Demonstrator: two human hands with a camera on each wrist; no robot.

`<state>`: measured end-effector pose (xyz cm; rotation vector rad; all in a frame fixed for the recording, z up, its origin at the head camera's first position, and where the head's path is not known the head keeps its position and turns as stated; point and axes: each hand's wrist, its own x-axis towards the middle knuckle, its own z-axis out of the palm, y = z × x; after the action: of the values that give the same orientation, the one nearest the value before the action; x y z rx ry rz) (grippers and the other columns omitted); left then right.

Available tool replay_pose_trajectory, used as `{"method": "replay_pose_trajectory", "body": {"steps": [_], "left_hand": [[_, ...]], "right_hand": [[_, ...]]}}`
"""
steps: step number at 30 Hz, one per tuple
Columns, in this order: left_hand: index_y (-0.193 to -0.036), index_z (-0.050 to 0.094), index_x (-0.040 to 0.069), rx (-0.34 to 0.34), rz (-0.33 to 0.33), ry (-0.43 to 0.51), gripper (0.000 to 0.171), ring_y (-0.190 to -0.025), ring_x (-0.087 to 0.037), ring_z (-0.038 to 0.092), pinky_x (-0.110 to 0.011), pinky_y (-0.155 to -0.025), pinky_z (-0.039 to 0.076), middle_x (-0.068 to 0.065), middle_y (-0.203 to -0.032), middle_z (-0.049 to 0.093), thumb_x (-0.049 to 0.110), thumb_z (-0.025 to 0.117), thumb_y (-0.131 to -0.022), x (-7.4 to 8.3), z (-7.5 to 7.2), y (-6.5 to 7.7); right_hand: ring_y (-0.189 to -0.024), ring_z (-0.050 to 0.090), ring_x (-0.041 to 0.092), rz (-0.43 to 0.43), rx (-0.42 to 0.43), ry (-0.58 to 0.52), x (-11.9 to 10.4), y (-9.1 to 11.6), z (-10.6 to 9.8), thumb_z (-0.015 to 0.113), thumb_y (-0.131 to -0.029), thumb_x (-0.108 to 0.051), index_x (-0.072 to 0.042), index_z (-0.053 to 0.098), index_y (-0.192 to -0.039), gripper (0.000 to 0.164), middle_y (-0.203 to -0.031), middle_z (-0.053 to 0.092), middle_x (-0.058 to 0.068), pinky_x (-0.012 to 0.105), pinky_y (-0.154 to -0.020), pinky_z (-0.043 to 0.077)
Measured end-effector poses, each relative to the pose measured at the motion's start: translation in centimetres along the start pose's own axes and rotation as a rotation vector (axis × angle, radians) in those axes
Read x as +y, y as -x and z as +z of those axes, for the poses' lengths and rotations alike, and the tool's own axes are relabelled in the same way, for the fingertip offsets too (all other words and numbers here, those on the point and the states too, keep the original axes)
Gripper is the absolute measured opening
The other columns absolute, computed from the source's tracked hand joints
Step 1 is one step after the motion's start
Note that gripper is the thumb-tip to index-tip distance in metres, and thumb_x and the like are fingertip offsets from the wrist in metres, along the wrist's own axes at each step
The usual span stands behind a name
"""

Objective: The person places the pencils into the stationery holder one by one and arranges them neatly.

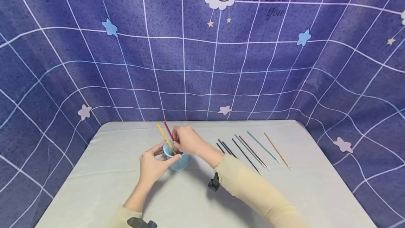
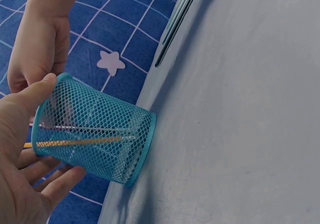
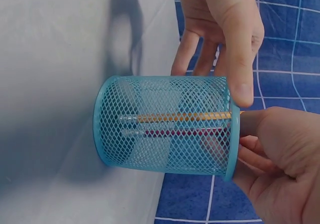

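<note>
A light blue mesh pencil cup [image 1: 179,164] stands upright on the table. My left hand [image 1: 153,165] holds it near the rim, thumb on the near side and fingers around the far left side. A yellow pencil [image 1: 164,135] leans in the cup, its upper part sticking out to the left. Beside it is a red pencil [image 1: 168,130], which my right hand [image 1: 189,140] pinches just above the rim. Through the mesh in the right wrist view, the lower ends of the yellow pencil [image 3: 180,117] and red pencil [image 3: 180,132] show inside, near the bottom.
Several loose pencils lie on the white-covered table [image 1: 95,185] to the right: dark ones [image 1: 243,153], a green one [image 1: 262,146], a red one [image 1: 252,150] and a gold one [image 1: 277,151]. A purple grid-patterned curtain [image 1: 196,55] hangs behind the table and at its sides.
</note>
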<state>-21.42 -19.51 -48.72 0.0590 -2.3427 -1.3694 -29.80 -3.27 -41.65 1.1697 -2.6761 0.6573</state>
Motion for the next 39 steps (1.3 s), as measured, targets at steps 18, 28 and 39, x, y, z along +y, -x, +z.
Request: {"method": "replay_pose_trajectory", "body": {"steps": [18, 28, 39], "left_hand": [[-0.135, 0.072, 0.004, 0.014, 0.023, -0.021, 0.082, -0.102, -0.033, 0.081, -0.041, -0.076, 0.070, -0.015, -0.120, 0.080, 0.038, 0.103, -0.067, 0.3, 0.2, -0.5], [-0.135, 0.071, 0.002, 0.006, -0.002, 0.009, 0.084, -0.106, -0.037, 0.080, -0.043, -0.083, 0.069, -0.019, -0.117, 0.080, 0.037, 0.104, -0.067, 0.3, 0.3, -0.3], [-0.136, 0.070, 0.001, -0.008, -0.020, -0.012, 0.085, -0.107, -0.038, 0.079, -0.044, -0.084, 0.069, -0.020, -0.117, 0.080, 0.039, 0.103, -0.068, 0.0, -0.2, -0.1]], "right_hand": [[-0.075, 0.073, 0.012, 0.032, -0.012, 0.040, -0.6, -0.5, -0.8, 0.072, -0.095, -0.005, -0.005, 0.071, -0.098, 0.003, -0.090, 0.079, 0.006, 0.011, -0.064, 0.057], [-0.076, 0.077, 0.017, -0.012, 0.172, -0.018, 1.5, 2.4, -5.3, 0.073, -0.092, -0.001, -0.003, 0.071, -0.098, 0.006, -0.085, 0.080, 0.008, 0.018, -0.065, 0.062], [-0.070, 0.074, 0.016, 0.109, 0.191, 0.016, 6.2, 7.4, -8.0, 0.074, -0.091, -0.003, -0.002, 0.074, -0.096, 0.005, -0.084, 0.079, 0.009, 0.024, -0.065, 0.063]]}}
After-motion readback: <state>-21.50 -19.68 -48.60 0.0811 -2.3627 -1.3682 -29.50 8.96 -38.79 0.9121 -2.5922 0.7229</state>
